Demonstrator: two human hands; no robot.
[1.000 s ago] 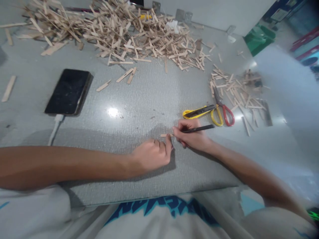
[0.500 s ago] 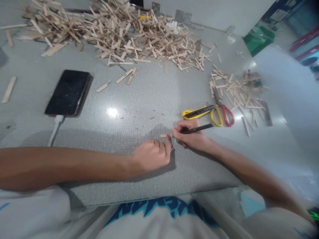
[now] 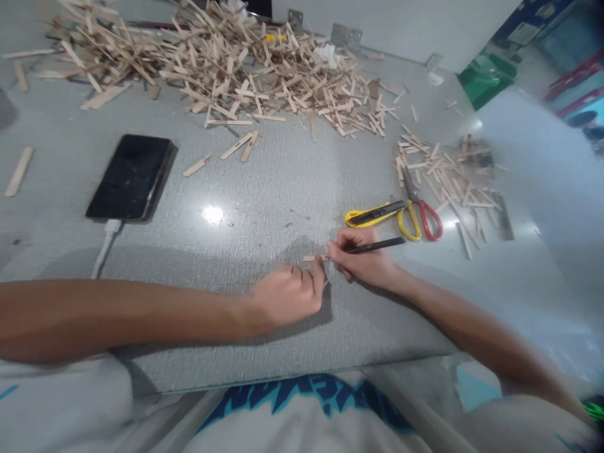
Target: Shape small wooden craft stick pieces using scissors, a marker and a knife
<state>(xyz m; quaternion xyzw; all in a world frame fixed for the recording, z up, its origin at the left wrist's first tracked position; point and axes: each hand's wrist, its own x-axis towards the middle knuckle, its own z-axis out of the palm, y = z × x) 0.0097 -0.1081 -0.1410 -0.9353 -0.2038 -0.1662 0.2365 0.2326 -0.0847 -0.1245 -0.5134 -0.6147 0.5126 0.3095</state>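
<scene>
My left hand (image 3: pixel 290 292) rests on the table with its fingers curled and the index finger pressing down on a short, flat wooden stick (image 3: pixel 309 258). The finger covers part of the stick. My right hand (image 3: pixel 361 257) pinches a slim black pen-shaped tool (image 3: pixel 380 245) in a writing grip. Its back end slants up to the right, and its tip is at the stick's right end, mostly hidden by the fingers. Just beyond the right hand lie a yellow box cutter (image 3: pixel 370 216) and scissors (image 3: pixel 419 217) with one yellow and one red handle loop.
A big heap of wooden sticks (image 3: pixel 226 69) spreads along the back of the table (image 3: pixel 278 189). A smaller pile of sticks (image 3: pixel 443 170) lies at the right. A phone (image 3: pixel 129 178) with a white cable (image 3: pixel 104 245) lies at the left. Beyond the table is a green bin (image 3: pixel 488 78).
Both hands keep nearly the same pose at the stick. The whole view has shifted very slightly; nothing has been picked up or let go.
</scene>
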